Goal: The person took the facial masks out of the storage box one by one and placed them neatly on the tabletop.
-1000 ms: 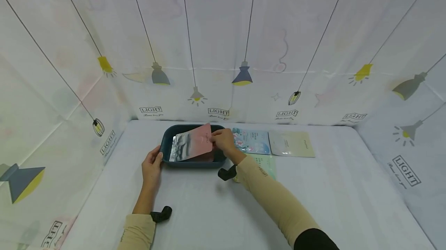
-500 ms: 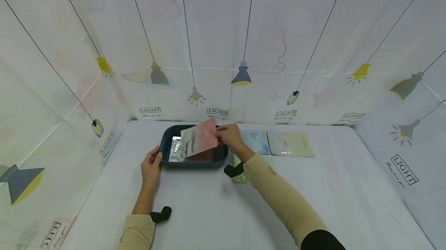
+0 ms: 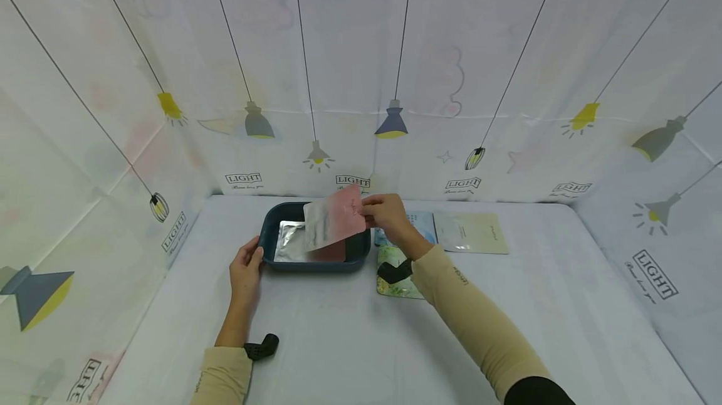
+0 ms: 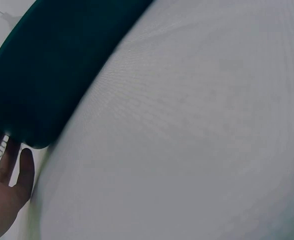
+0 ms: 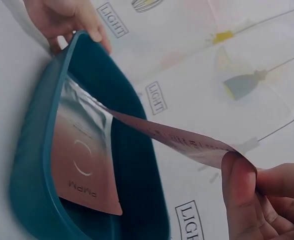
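My right hand (image 3: 390,215) pinches the right end of a pink and silver sheet mask packet (image 3: 335,218) between thumb and fingers. This packet is tilted above a dark teal tray (image 3: 316,267), its silver end hanging lower. A second pink and silver sheet mask packet (image 5: 84,155), printed PMPM, lies flat inside the tray and is partly covered in the head view. At the tray's left end, my left hand (image 3: 245,270) touches the wall and rim with fairly straight fingers; the left wrist view shows the thumb (image 4: 26,175) spread apart from them.
To the tray's right lie a blue packet (image 3: 423,223), a cream packet (image 3: 472,233) and a green floral packet (image 3: 395,286), the blue and green ones partly hidden by the right arm. A lamp-patterned curtain (image 3: 350,79) rises behind the white table (image 3: 333,342).
My right hand has lifted the pink packet up and to the right, uncovering more of the packet beneath it. My left hand stays at the tray's left end.
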The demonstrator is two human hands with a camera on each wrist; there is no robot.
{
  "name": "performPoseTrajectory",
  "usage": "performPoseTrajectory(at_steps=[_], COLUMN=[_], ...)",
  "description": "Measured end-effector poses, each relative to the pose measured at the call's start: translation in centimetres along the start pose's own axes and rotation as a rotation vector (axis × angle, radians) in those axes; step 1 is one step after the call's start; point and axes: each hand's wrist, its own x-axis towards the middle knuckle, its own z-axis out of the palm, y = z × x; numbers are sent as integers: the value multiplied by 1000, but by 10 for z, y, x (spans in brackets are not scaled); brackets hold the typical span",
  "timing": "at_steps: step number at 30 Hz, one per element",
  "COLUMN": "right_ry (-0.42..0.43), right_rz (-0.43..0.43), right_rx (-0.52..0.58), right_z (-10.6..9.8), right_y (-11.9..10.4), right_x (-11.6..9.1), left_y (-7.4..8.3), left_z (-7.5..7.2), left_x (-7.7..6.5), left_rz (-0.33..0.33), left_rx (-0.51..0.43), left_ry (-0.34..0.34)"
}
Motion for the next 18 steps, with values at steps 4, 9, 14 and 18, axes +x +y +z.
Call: performPoseTrajectory(at_steps=[4,9,14,18], right_ry=[-9,-28,-35,-46], right_rz=[-11,-34,-55,-81], right_rx=[18,19,21,34], right_z=[-10,-25,-40,-55], right_y=[-7,-13,-17,-18], right_x=[-6,-12,-18,-23], left_y=[0,1,-1,-2], left_z=[0,0,-1,-1], left_x=[0,2,2,2], left_rz=[-1,3,-7,-14], left_rx=[-10,-22,-23,-19], left_ry=[-3,4,1,-1])
